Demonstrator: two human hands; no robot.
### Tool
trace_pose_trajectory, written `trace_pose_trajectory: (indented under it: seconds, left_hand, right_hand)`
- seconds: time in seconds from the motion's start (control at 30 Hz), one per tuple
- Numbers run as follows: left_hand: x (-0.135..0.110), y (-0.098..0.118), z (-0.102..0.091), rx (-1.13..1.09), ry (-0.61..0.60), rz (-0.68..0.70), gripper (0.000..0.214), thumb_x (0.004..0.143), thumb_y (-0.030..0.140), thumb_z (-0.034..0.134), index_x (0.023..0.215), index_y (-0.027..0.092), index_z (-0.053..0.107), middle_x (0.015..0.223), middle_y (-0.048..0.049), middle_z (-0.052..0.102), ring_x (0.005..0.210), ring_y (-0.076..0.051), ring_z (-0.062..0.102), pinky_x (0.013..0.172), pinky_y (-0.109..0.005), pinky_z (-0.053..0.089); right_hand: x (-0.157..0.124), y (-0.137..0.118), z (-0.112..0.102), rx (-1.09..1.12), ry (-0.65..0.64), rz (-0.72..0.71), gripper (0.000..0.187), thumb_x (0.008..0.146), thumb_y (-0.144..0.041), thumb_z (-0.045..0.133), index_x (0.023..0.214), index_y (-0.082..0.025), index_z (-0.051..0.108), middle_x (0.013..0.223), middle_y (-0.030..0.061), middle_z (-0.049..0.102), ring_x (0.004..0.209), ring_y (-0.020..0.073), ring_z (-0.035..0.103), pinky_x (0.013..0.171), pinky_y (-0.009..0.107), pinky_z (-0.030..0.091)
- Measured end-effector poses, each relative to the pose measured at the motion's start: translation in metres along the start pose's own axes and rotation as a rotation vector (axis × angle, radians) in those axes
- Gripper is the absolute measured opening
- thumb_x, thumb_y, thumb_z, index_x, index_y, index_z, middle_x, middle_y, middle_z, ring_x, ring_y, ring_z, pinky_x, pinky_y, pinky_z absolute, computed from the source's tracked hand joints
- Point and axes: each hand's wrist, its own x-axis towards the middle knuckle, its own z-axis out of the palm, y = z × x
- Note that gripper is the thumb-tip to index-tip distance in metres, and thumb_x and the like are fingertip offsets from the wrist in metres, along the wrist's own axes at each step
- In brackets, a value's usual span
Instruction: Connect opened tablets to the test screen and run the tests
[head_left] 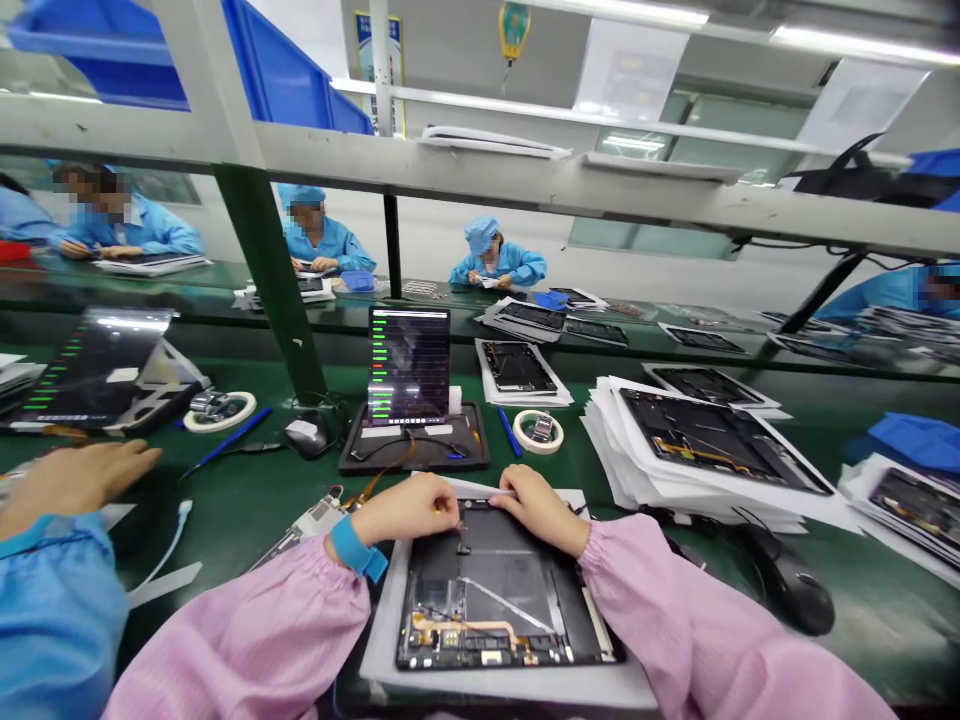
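An opened tablet housing point(517, 590) lies in front of me on white sheets point(382, 640), its black inside facing up with orange flex cables and boards along the near edge. My left hand point(416, 508), with a blue wrist strap point(358, 548), is closed in a pinch over the housing's far left part; whatever is between the fingertips is hidden. At the far edge, my right hand point(541, 508) is closed around the rim, thumb on the inner side. Between both hands a pale strip or sheet edge shows.
Beyond the housing stands a lit screen point(409, 365) in a black tray point(414, 450). Tape rolls point(538, 432), a blue pen point(509, 430) and mice point(787, 575) lie around. Stacked housings point(720, 440) rise at right. A co-worker's hand point(79, 480) reaches in at left.
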Motion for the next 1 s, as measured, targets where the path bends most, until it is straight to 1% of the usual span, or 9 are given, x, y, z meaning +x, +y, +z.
trace_pose_trajectory:
  seconds: [0.17, 0.23, 0.3, 0.43, 0.5, 0.6, 0.67, 0.83, 1.0]
  left_hand:
    - [0.001, -0.002, -0.023, -0.198, 0.668, 0.044, 0.025, 0.08, 0.037, 0.053, 0.083, 0.015, 0.064, 0.085, -0.0062, 0.068, 0.08, -0.019, 0.062, 0.074, -0.028, 0.047]
    - [0.0, -0.004, -0.029, -0.294, 0.853, 0.031, 0.03, 0.08, 0.042, 0.055, 0.086, 0.015, 0.063, 0.088, -0.0071, 0.068, 0.083, -0.019, 0.062, 0.078, -0.029, 0.048]
    - [-0.002, -0.006, -0.032, -0.369, 0.938, 0.006, 0.036, 0.079, 0.048, 0.057, 0.09, 0.014, 0.063, 0.089, -0.0072, 0.067, 0.084, -0.019, 0.062, 0.077, -0.029, 0.048]
    - [0.0, -0.007, -0.029, -0.363, 0.873, -0.024, 0.04, 0.077, 0.051, 0.058, 0.089, 0.014, 0.063, 0.089, -0.0076, 0.068, 0.083, -0.02, 0.062, 0.076, -0.031, 0.049]
    - [0.002, -0.005, -0.025, -0.313, 0.822, -0.02, 0.035, 0.076, 0.048, 0.058, 0.087, 0.015, 0.063, 0.089, -0.0073, 0.069, 0.084, -0.021, 0.062, 0.079, -0.032, 0.049]
    - [0.004, -0.002, -0.02, -0.26, 0.764, -0.032, 0.029, 0.077, 0.044, 0.057, 0.085, 0.016, 0.064, 0.089, -0.0065, 0.069, 0.082, -0.021, 0.062, 0.079, -0.033, 0.049]
    - [0.006, -0.001, -0.016, -0.244, 0.73, -0.044, 0.026, 0.079, 0.041, 0.055, 0.084, 0.017, 0.063, 0.088, -0.006, 0.069, 0.081, -0.021, 0.063, 0.077, -0.033, 0.049]
    - [0.008, -0.002, -0.009, -0.213, 0.672, -0.036, 0.019, 0.082, 0.034, 0.054, 0.082, 0.018, 0.064, 0.087, -0.0048, 0.069, 0.083, -0.02, 0.063, 0.078, -0.031, 0.048]
    - [0.009, -0.002, -0.006, -0.191, 0.666, -0.048, 0.016, 0.083, 0.03, 0.053, 0.082, 0.019, 0.064, 0.087, -0.004, 0.068, 0.083, -0.02, 0.062, 0.079, -0.031, 0.046]
  right_hand:
    - [-0.002, 0.005, 0.0, 0.222, 0.031, 0.056, 0.028, 0.093, -0.043, 0.049, 0.078, -0.021, 0.045, 0.073, -0.0003, 0.053, 0.067, 0.0162, 0.049, 0.063, 0.028, 0.034]
    - [-0.002, 0.005, -0.005, 0.411, 0.042, 0.028, 0.034, 0.091, -0.053, 0.048, 0.078, -0.021, 0.044, 0.068, -0.0028, 0.048, 0.062, 0.0139, 0.044, 0.059, 0.026, 0.032]
    - [0.002, 0.005, -0.017, 0.601, 0.151, 0.022, 0.043, 0.085, -0.062, 0.051, 0.077, -0.021, 0.043, 0.065, -0.0044, 0.043, 0.058, 0.0122, 0.039, 0.055, 0.024, 0.031]
    - [0.036, 0.021, -0.07, 0.666, 0.686, 0.219, 0.041, 0.083, -0.061, 0.051, 0.079, -0.021, 0.045, 0.071, -0.0028, 0.046, 0.065, 0.0127, 0.043, 0.06, 0.023, 0.037]
    - [0.068, 0.04, -0.106, 0.602, 0.825, 0.349, 0.027, 0.088, -0.046, 0.052, 0.083, -0.019, 0.049, 0.079, -0.0007, 0.051, 0.074, 0.0131, 0.047, 0.066, 0.023, 0.039]
    - [0.125, 0.072, -0.147, 0.57, 0.812, 0.502, 0.014, 0.089, -0.027, 0.053, 0.082, -0.016, 0.053, 0.079, 0.0002, 0.054, 0.073, 0.0121, 0.05, 0.069, 0.024, 0.042]
    - [0.158, 0.091, -0.158, 0.544, 0.772, 0.603, 0.012, 0.09, -0.024, 0.056, 0.085, -0.013, 0.057, 0.083, 0.0014, 0.057, 0.075, 0.0123, 0.054, 0.072, 0.026, 0.046]
    - [0.202, 0.117, -0.145, 0.456, 0.692, 0.752, 0.027, 0.093, -0.033, 0.058, 0.112, -0.014, 0.059, 0.11, 0.0072, 0.06, 0.094, 0.0175, 0.06, 0.081, 0.036, 0.053]
    - [0.213, 0.118, -0.134, 0.39, 0.641, 0.693, 0.028, 0.094, -0.034, 0.057, 0.114, -0.014, 0.059, 0.112, 0.0087, 0.06, 0.095, 0.0176, 0.061, 0.081, 0.036, 0.054]
